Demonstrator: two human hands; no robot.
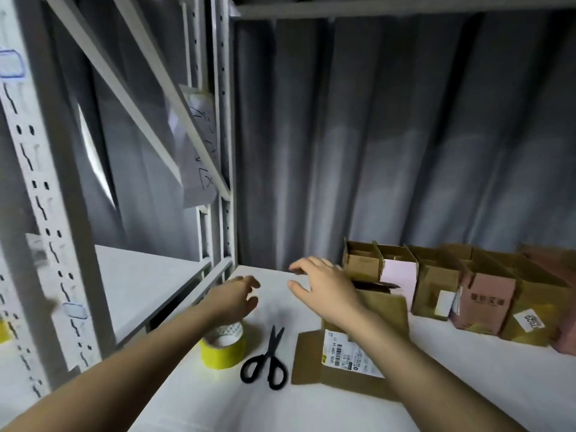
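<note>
Seen from my head, the scissors [265,360] lie flat on the white shelf [311,410]. Their long axis runs from me toward the wall, with the closed blades pointing away and a little right, and the black handles nearest me. Just to their left stands the yellow tape roll [223,349], resting on its flat side with the hole facing up. Just to their right lies the cardboard box [386,304], with one flap [308,357] folded out toward the scissors.

The box carries a white label [339,350] with a barcode and rows of print too blurred to read. Further right, a row of open boxes [436,282] lines the wall. One pinkish box [486,302] bears printed characters I cannot make out, and a sticker [530,319] seems to read 70220. A handwritten paper [199,145] hangs on the rack, illegible.

My left hand [232,299] hovers palm down above the tape roll, its fingers loosely curled and a little apart, holding nothing. My right hand [324,288] reaches over the far end of the box, fingers spread and thumb out, gripping nothing. I cannot tell whether it touches the cardboard. Both forearms stretch forward, bare.
</note>
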